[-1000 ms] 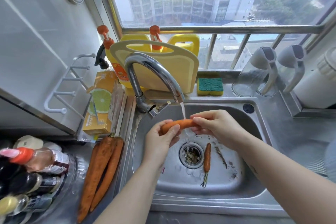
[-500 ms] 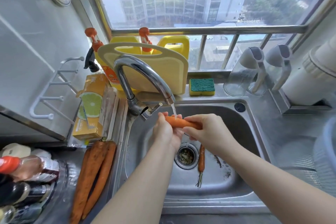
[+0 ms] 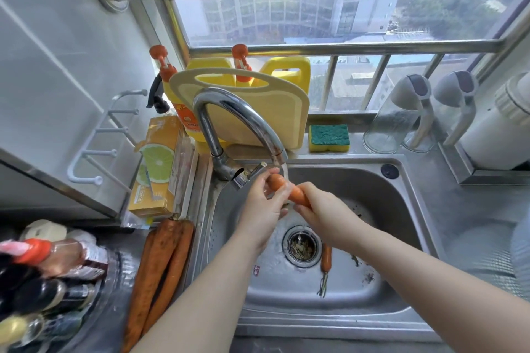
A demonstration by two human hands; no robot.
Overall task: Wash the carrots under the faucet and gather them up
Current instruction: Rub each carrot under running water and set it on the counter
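Observation:
Both my hands hold one orange carrot (image 3: 287, 189) under the running chrome faucet (image 3: 241, 120), over the steel sink (image 3: 401, 209). My left hand (image 3: 262, 206) grips its thick end close to the spout. My right hand (image 3: 324, 212) grips the thinner end, which is hidden in the palm. A small thin carrot (image 3: 326, 259) with a stalk lies on the sink floor right of the drain (image 3: 301, 246). Several long dirty carrots (image 3: 160, 269) lie on the counter left of the sink.
A yellow cutting board (image 3: 258, 112) and yellow bottles stand behind the faucet, a green sponge (image 3: 329, 137) to their right. An orange box (image 3: 157, 166) leans at the left. Sauce bottles (image 3: 43, 272) crowd the lower left; glass jugs (image 3: 401, 117) stand at the right.
The carrot has been lifted closer to the spout and tilted, its thick end up to the left. The camera has shifted slightly.

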